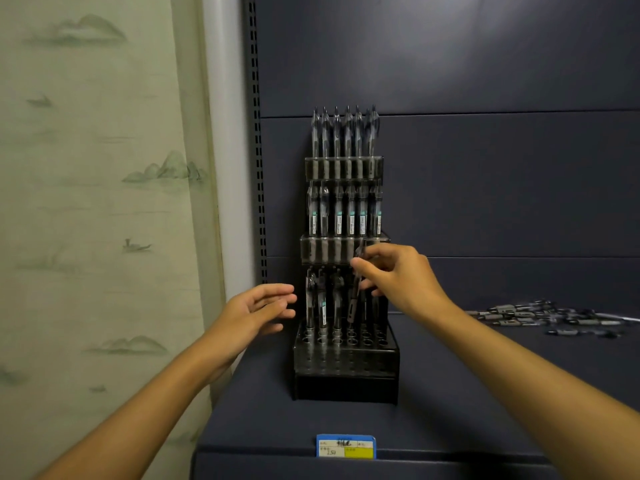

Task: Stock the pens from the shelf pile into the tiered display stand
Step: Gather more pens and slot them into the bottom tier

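Note:
A black tiered display stand (346,372) stands on the dark shelf against the back panel. Its top and middle tiers are full of pens; the bottom tier holds three pens at the left, with several bare holes to the right. My right hand (394,275) pinches a dark pen (354,306), held nearly upright, its tip just above the bottom tier's holes. My left hand (258,311) hovers with relaxed fingers beside the stand's left side, holding nothing. The pile of loose pens (543,317) lies on the shelf at the right.
A slotted shelf upright (257,168) runs down the left of the dark back panel. A pale printed curtain (97,202) hangs at the far left. A blue and yellow price label (346,446) sits on the shelf's front edge.

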